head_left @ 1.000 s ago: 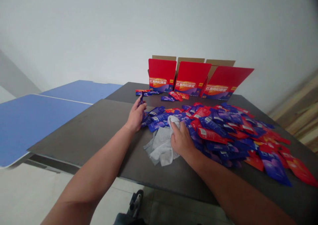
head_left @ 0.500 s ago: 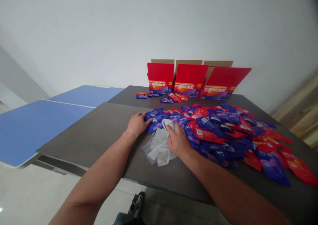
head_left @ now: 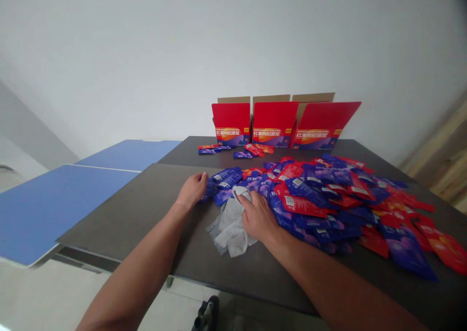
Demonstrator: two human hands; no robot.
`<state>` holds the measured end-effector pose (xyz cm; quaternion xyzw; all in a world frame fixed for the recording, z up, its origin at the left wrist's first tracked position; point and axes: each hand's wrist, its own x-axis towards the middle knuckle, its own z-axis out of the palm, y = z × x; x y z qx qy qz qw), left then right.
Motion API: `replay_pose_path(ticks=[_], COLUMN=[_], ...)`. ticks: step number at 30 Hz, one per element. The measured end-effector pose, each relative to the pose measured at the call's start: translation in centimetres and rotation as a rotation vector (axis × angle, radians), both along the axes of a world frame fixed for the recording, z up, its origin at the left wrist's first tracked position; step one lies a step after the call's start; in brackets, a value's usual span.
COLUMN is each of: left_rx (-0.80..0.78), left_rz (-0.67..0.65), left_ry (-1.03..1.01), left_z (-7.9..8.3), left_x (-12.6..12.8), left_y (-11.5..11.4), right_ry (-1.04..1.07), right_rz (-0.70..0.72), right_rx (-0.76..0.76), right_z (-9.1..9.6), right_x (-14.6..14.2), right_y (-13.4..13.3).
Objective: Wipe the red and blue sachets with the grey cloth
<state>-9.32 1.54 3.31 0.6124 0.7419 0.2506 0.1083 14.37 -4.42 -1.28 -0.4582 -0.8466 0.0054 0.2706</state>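
My left hand (head_left: 192,190) rests at the left edge of a big heap of red and purple sachets (head_left: 321,194), its fingers curled over a purple sachet (head_left: 210,191). My right hand (head_left: 256,217) presses a crumpled grey cloth (head_left: 229,227) against the dark table (head_left: 153,199), fingers closed on the cloth's top. The heap spreads from both hands out to the right.
Three open red cartons (head_left: 273,124) stand in a row at the table's far edge, with a few loose sachets (head_left: 233,151) in front of them. A blue table (head_left: 54,194) adjoins on the left. A white wall rises behind.
My left hand held a purple sachet upright a second ago; it has come down onto the heap's left edge. The right hand stays on the cloth. The view has tilted slightly.
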Motion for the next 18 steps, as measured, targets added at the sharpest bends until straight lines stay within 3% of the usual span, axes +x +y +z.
replay_pose_path(ticks=[5, 12, 18], left_rx=[-0.034, -0.048, 0.02], left_rz=[-0.02, 0.05, 0.022], left_ry=[-0.01, -0.062, -0.015], left_z=[-0.1, -2.7, -3.9], left_x=[-2.6, -7.0, -7.9], left_y=[4.3, 10.8, 15.9], right_ry=[-0.006, -0.003, 0.02], right_rz=[0.009, -0.012, 0.022], right_rx=[0.002, 0.007, -0.001], right_z=[0.0, -0.2, -0.6], right_x=[0.0, 0.1, 0.3], right_y=[-0.1, -0.4, -0.6])
